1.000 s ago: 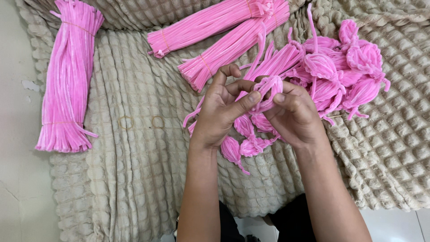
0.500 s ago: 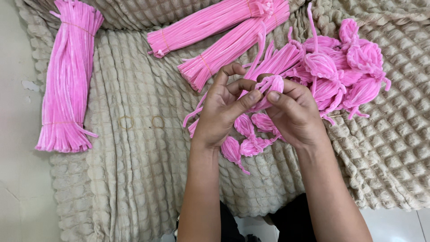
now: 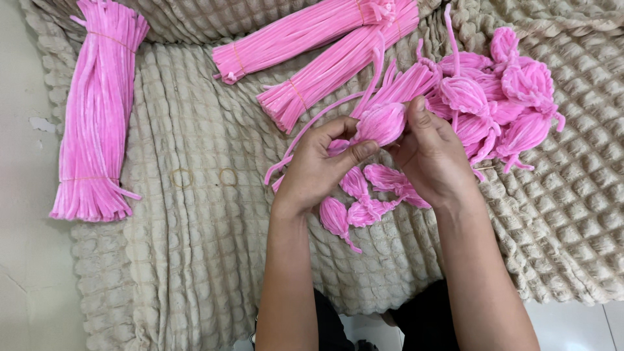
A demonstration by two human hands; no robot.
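Both hands meet over a beige quilted blanket (image 3: 188,214). My left hand (image 3: 318,166) and my right hand (image 3: 432,153) together pinch a pink bud-shaped bundle of fuzzy pipe cleaner (image 3: 382,123), its long stem trailing down to the left. Below the hands lie a few flat pink petal shapes (image 3: 354,208). A heap of finished pink buds (image 3: 504,107) sits just right of my right hand.
Two tied bundles of straight pink pipe cleaners (image 3: 312,49) lie at the top centre. A third bundle (image 3: 97,110) lies on the blanket's left edge. Two thin rubber bands (image 3: 205,177) rest on the blanket. Pale floor (image 3: 26,273) shows at left.
The fingers have shifted on the pink bud, my right thumb now on its top side. The arms stay in place.
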